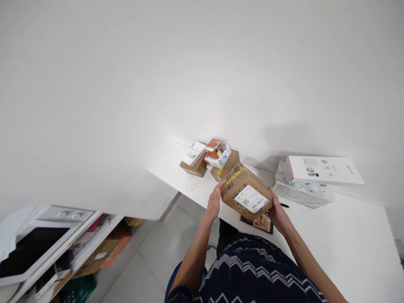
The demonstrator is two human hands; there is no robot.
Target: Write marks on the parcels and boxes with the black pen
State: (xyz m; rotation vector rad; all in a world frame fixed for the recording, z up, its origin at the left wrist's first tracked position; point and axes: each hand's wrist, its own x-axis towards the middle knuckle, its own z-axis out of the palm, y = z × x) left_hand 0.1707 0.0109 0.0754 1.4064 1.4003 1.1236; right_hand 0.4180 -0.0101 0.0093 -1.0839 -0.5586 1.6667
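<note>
Between my two hands is a brown cardboard box (230, 198) with yellow tape and a white shipping label (251, 198), raised above the white table (353, 227). My left hand (215, 200) grips its left side, and my right hand (279, 214) closes on the right side. Below the box, partly hidden by it, lies a phone (263, 223) with a lit picture. A dark pen-like object (284, 205) shows beside my right hand. Just behind the held box stands another brown box (232, 160), partly covered by it.
Left of centre, a small orange box (215, 147) sits on a white-and-blue box (222, 158); a white box (193, 154) rests on a brown one (197, 167). To the right, a long white box (328, 170) lies on a plastic-wrapped package (303, 192). Shelves (85, 242) hold boxes at lower left.
</note>
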